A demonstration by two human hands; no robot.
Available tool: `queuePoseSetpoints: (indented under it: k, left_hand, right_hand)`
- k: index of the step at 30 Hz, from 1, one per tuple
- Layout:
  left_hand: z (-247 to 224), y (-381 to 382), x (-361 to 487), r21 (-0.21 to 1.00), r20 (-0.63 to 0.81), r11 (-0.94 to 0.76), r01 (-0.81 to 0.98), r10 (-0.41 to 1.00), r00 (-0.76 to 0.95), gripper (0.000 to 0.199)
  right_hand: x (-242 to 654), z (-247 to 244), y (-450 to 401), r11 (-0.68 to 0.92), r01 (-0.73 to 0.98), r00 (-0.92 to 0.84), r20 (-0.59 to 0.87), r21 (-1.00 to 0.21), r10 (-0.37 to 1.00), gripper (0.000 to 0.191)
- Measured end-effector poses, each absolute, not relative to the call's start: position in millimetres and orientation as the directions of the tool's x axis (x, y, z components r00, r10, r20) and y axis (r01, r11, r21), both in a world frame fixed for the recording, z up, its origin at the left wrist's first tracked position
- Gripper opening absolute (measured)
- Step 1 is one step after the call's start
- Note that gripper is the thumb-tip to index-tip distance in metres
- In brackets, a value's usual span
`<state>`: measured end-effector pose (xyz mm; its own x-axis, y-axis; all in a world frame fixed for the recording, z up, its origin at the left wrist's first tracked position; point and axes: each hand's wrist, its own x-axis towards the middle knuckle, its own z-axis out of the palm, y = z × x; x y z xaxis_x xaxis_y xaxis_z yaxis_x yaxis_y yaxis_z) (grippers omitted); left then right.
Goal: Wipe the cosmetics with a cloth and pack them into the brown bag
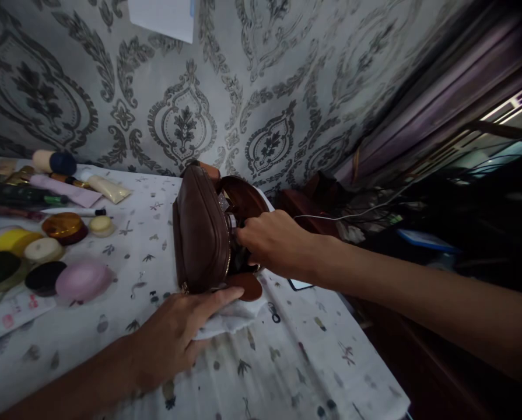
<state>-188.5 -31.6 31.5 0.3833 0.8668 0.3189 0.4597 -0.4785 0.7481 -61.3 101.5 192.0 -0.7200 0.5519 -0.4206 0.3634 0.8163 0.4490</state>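
Note:
A brown zippered bag [203, 230] lies opened on the patterned white cloth, its lid folded back on the right. At the bag's opening is my right hand [273, 239], fingers curled and their tips hidden inside, so what they hold cannot be made out. My left hand [177, 332] rests at the bag's near edge with its index finger stretched along a brown round-ended flap [248, 287]. Under that hand and the flap lies a crumpled white tissue or cloth [232, 321]. Small items show dimly inside the bag.
Several jars and tubes crowd the left of the table, among them a pink round item [83, 280], an amber jar [65, 227] and a cream tube [109, 186]. Patterned wall stands behind. A white cable [357, 216] runs at the right, beyond the table [330, 350].

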Motion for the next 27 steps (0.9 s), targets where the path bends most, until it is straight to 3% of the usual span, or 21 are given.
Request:
queuePoseSetpoints:
  k: [9,14,20,27]
  left_hand:
    - [42,-32,-190,0.739,0.276,-0.456,0.495,0.876,0.395,0.084]
    - [40,-32,-190,0.749,0.288,-0.460,0.477,0.874,0.391,0.079]
    - [40,-31,-190,0.753,0.301,-0.472,0.459,0.866,0.399,0.077]
    - [30,-32,-191,0.740,0.286,-0.462,0.489,0.874,0.393,0.084]
  right_hand:
    - [-76,184,86,0.826,0.281,-0.678,-0.508,0.489,0.532,0.016]
    - [-64,190,85,0.819,0.301,-0.740,-0.422,0.488,0.523,0.014]
    - [-37,175,71,0.908,0.203,-0.795,-0.479,0.367,0.372,0.019]
    - [-24,160,64,0.913,0.231,-0.787,-0.486,0.337,0.379,0.028]
